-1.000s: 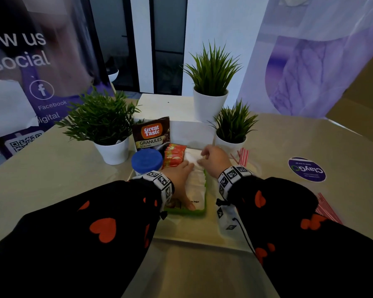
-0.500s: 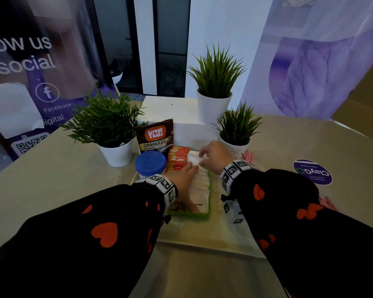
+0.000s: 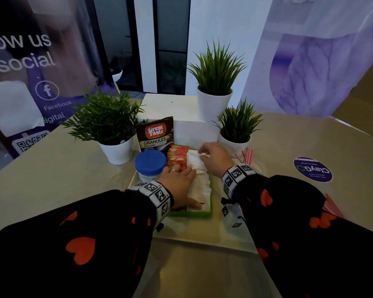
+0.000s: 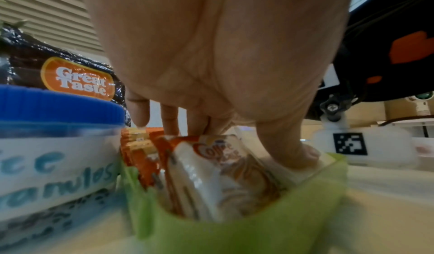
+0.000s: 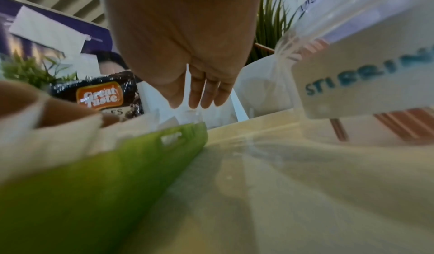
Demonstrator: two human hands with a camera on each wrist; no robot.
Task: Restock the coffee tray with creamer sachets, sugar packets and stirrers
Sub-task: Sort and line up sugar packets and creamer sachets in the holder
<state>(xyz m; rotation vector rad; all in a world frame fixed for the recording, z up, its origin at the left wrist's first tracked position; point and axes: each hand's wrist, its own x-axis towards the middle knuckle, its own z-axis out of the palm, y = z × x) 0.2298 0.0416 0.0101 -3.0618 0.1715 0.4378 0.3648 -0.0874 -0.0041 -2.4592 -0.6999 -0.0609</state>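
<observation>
A green tray [image 3: 191, 214] [image 4: 234, 226] [image 5: 105, 174] holds a row of white sugar packets [image 3: 200, 183] and orange creamer sachets [image 3: 177, 156] [image 4: 218, 157] beside them. My left hand [image 3: 179, 183] [image 4: 211, 54] lies flat over the near part of both rows, fingers straight on the sachets and thumb pressing the near end. At the far end of the white row, my right hand [image 3: 213, 157] [image 5: 187, 35] pinches the top of a sugar packet with its fingertips. Red-and-white stirrers [image 3: 247, 154] [image 5: 404, 126] lie right of the tray.
A blue-lidded jar [image 3: 150, 163] and a Great Taste pouch [image 3: 156, 134] stand left of and behind the tray. Three potted plants [image 3: 215, 82] ring the back. A labelled stirrer container [image 5: 364, 83] sits at the right. More stirrers [image 3: 332, 208] lie at the right sleeve.
My right hand has shifted a little farther along the white packets toward the far end. The left hand stays on the rows in the tray.
</observation>
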